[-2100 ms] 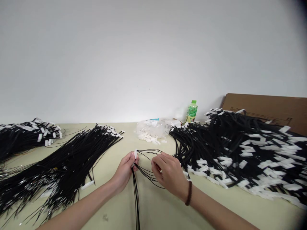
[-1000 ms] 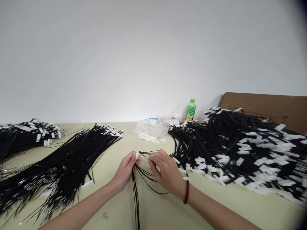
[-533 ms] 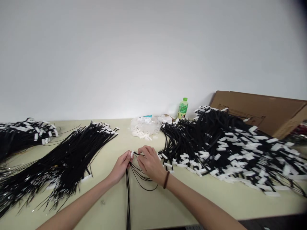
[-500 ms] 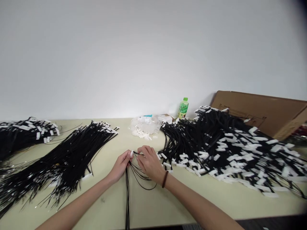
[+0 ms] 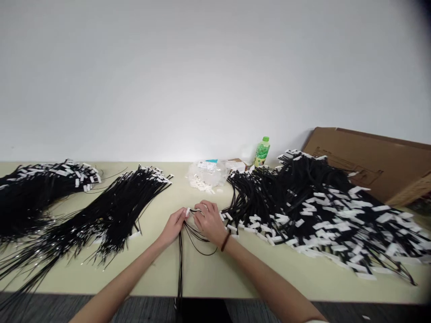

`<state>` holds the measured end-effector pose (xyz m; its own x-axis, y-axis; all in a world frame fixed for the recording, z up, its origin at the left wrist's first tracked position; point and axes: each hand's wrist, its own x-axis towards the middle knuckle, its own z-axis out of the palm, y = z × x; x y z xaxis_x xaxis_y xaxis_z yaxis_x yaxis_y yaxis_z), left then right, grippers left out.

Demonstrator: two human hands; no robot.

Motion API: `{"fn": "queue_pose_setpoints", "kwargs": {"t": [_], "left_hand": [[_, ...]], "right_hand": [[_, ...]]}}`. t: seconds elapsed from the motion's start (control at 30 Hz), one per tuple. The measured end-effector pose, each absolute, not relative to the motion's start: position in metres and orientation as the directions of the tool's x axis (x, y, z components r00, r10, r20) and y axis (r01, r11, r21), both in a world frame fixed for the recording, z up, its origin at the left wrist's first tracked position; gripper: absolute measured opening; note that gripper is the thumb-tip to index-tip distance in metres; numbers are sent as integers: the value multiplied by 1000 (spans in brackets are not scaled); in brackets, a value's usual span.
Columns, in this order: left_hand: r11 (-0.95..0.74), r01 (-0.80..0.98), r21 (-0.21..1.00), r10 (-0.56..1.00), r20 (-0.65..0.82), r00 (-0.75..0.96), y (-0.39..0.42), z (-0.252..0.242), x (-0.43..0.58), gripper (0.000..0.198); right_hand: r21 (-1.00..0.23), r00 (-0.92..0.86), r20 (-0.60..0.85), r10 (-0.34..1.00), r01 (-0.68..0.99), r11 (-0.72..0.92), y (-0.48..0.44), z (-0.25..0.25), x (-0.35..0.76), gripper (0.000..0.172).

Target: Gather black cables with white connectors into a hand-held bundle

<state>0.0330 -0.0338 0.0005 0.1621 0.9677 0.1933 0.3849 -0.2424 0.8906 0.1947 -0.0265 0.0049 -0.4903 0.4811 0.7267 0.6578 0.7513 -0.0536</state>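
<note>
My left hand [image 5: 175, 225] is closed in a pinch on a small white connector [image 5: 187, 212] near the middle of the table. My right hand [image 5: 209, 220] is just beside it, its fingers closed on black wires [image 5: 194, 211] that reach the connector. More black wires [image 5: 181, 264] hang from under my left hand over the table's front edge, and one loops [image 5: 204, 254] beneath my right hand. My fingertips partly hide the connector and the wire ends.
Black cable bundles [image 5: 117, 202] lie on the left of the pale table [image 5: 153, 278]. A larger pile of white-tagged cables [image 5: 303, 211] covers the right. Behind my hands are a plastic bag [image 5: 215, 174] with small white pieces, a green bottle [image 5: 261, 151] and a cardboard box [image 5: 370, 157].
The camera view has shifted, showing more of the table's front edge and the floor. Both hands keep nearly the same hold on the connector and wires.
</note>
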Motion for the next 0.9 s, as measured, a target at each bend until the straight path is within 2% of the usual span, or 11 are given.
{"fn": "queue_pose_setpoints", "kwargs": {"t": [0.3, 0.47, 0.9], "left_hand": [[-338, 416, 844, 939, 273, 210, -35, -1, 31, 36], [-366, 383, 848, 924, 281, 260, -35, -2, 30, 34], [-295, 305, 905, 944, 227, 239, -38, 1, 36, 35]], "right_hand": [[-14, -578, 715, 394, 551, 834, -23, 10, 190, 10], [-46, -590, 696, 409, 532, 845, -23, 7, 195, 12], [-74, -620, 655, 432, 517, 853, -18, 3, 204, 14]]}}
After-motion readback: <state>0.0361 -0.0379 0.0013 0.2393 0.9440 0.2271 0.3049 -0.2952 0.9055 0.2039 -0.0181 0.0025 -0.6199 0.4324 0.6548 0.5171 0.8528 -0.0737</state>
